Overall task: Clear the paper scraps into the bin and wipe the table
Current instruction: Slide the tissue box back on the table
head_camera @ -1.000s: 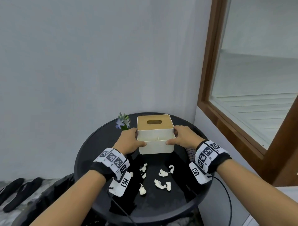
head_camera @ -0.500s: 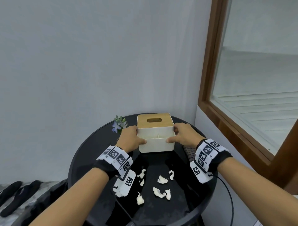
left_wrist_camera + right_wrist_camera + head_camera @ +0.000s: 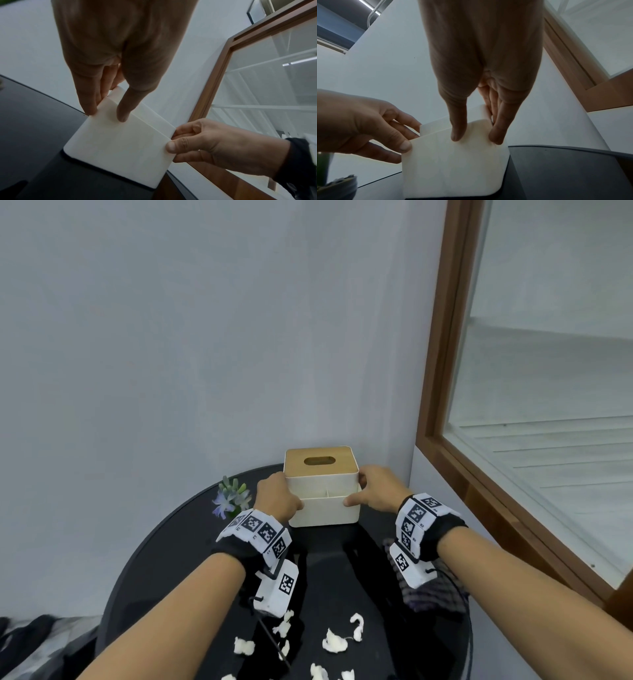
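A cream tissue box (image 3: 325, 510) with a wooden lid stands at the back of the round black table (image 3: 164, 556). My left hand (image 3: 279, 499) grips its left side and my right hand (image 3: 371, 491) grips its right side, thumbs on the front face. The left wrist view has the box (image 3: 120, 146) with my left fingers (image 3: 89, 102) on its edge; in the right wrist view the box (image 3: 453, 162) sits under my right thumb and fingers (image 3: 496, 132). Several white paper scraps (image 3: 334, 643) lie on the table near me. A checked cloth (image 3: 431, 590) lies under my right wrist.
A small potted plant with purple flowers (image 3: 231, 498) stands left of the box. A grey wall rises just behind the table and a wood-framed window (image 3: 442, 392) is on the right. Dark things lie on the floor at the lower left (image 3: 30, 635).
Both hands stay on the box, which has shifted back toward the wall. The view has tilted up, so the scraps now sit lower in the picture.
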